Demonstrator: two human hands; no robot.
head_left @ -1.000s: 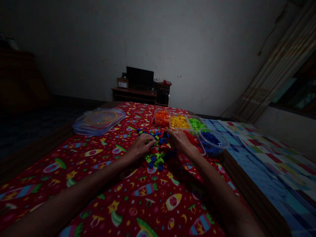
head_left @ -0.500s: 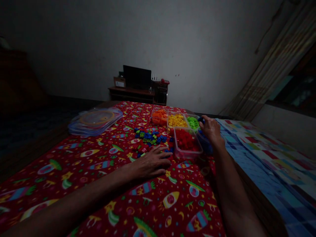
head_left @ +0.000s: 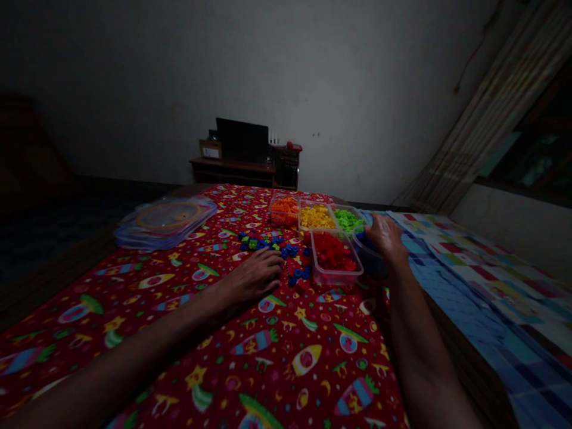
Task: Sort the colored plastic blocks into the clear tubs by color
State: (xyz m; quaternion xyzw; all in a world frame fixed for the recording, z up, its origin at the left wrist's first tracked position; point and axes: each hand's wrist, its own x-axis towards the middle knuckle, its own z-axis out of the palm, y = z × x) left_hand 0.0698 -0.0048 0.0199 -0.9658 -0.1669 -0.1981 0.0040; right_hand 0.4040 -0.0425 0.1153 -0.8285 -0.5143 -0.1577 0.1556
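Note:
My left hand (head_left: pixel 252 277) lies flat on the red patterned cloth (head_left: pixel 268 351), fingers stretched out toward a pile of small blue, green and red blocks (head_left: pixel 272 244). My right hand (head_left: pixel 385 235) hangs over the round tub of blue blocks (head_left: pixel 369 253), fingers curled down into it. What they hold is hidden. A clear tub of red blocks (head_left: pixel 333 256) stands between the two hands. Behind it stand tubs of orange (head_left: pixel 283 210), yellow (head_left: pixel 316 216) and green blocks (head_left: pixel 347 219).
A stack of clear lids (head_left: pixel 163 220) lies at the far left of the cloth. A blue checked mat (head_left: pixel 469 298) covers the surface to the right. A low cabinet with a dark screen (head_left: pixel 243 155) stands against the far wall.
My right hand left the block pile and went to the blue tub at the right. My left hand drew back and now lies flat beside the pile.

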